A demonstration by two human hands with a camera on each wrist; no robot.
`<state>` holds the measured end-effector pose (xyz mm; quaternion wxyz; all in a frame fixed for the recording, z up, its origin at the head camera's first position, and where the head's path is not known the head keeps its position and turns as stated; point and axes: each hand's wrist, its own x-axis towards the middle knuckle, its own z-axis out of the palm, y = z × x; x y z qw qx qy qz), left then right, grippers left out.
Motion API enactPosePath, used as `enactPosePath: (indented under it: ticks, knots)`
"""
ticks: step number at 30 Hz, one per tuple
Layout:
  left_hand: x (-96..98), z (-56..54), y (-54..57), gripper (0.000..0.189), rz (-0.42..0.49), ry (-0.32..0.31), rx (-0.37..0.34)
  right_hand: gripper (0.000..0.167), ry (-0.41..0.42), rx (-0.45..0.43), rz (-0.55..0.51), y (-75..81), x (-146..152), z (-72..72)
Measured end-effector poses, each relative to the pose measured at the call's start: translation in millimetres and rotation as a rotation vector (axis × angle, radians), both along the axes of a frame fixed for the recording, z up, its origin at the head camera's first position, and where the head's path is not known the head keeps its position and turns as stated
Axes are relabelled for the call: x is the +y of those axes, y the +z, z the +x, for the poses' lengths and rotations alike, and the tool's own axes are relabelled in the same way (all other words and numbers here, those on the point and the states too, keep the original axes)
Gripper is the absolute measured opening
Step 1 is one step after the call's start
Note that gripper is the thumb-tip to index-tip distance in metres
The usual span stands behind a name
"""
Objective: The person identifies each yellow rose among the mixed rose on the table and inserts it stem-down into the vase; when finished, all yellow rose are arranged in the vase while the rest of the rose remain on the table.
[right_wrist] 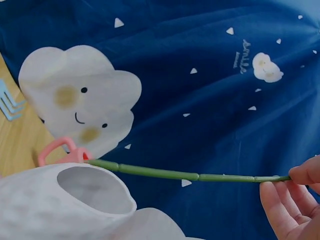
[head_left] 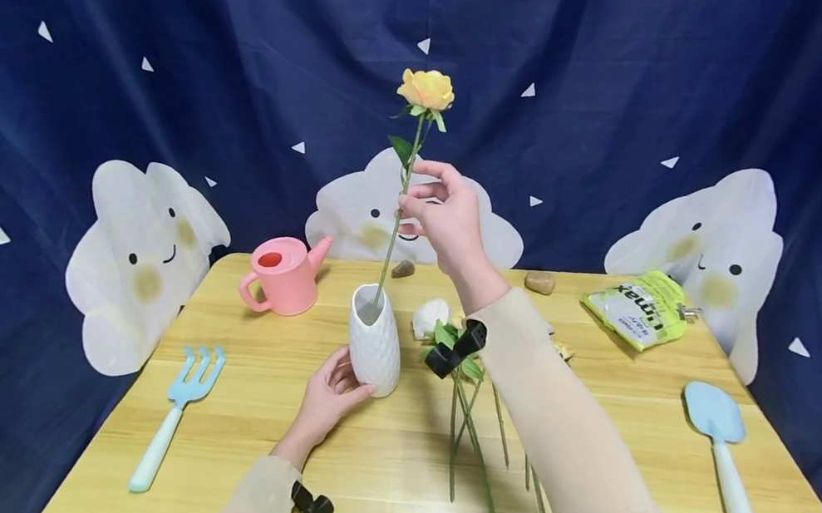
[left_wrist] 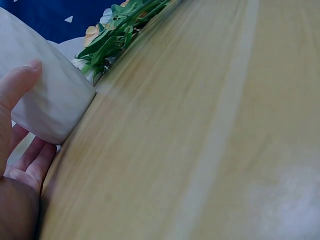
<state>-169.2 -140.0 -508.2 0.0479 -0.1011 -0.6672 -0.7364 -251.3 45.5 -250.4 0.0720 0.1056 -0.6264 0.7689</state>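
My right hand (head_left: pixel 449 214) pinches the green stem (right_wrist: pixel 160 173) of a yellow artificial rose (head_left: pixel 427 91) between thumb and fingers, bloom up. The stem slants down to the mouth of a white textured vase (head_left: pixel 374 349). Its lower end overlaps the opening in the head view, while in the right wrist view it shows beside the rim. Low on the vase, my left hand (head_left: pixel 329 394) holds it around the base, thumb against the near side. The vase leans slightly on the table. More artificial flowers (left_wrist: pixel 112 42) with green leaves lie to the right of the vase.
A pink watering can (head_left: pixel 286 281) stands at back left, with a blue hand fork (head_left: pixel 172 415) nearer me. Two stones, one brown (head_left: pixel 539 282) and one dark (head_left: pixel 403 269), sit along the back edge. At right are a green bag (head_left: pixel 639 308) and a blue trowel (head_left: pixel 720 444).
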Motion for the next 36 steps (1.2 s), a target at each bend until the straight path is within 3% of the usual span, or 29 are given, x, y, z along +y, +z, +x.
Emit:
enactPosePath:
  ticks: [7, 21, 29, 36]
  knots:
    - [-5.4, -7.4, -17.8, 0.071, -0.008, 0.011, 0.024, 0.038, 0.011, 0.017, 0.063, -10.0, -18, 0.0]
    - [-5.2, -6.1, -16.7, 0.072, -0.029, 0.008, 0.01, 0.034, 0.099, -0.018, 0.131, -45.3, -27, 7.8]
    - [-6.8, -6.5, -15.5, 0.073, -0.033, 0.012, 0.002, 0.025, 0.161, -0.004, 0.148, -54.3, -30, 7.7]
    - [-5.0, -7.3, -18.7, 0.074, -0.041, 0.012, 0.047, 0.018, 0.163, -0.013, 0.186, -60.2, -29, 6.2]
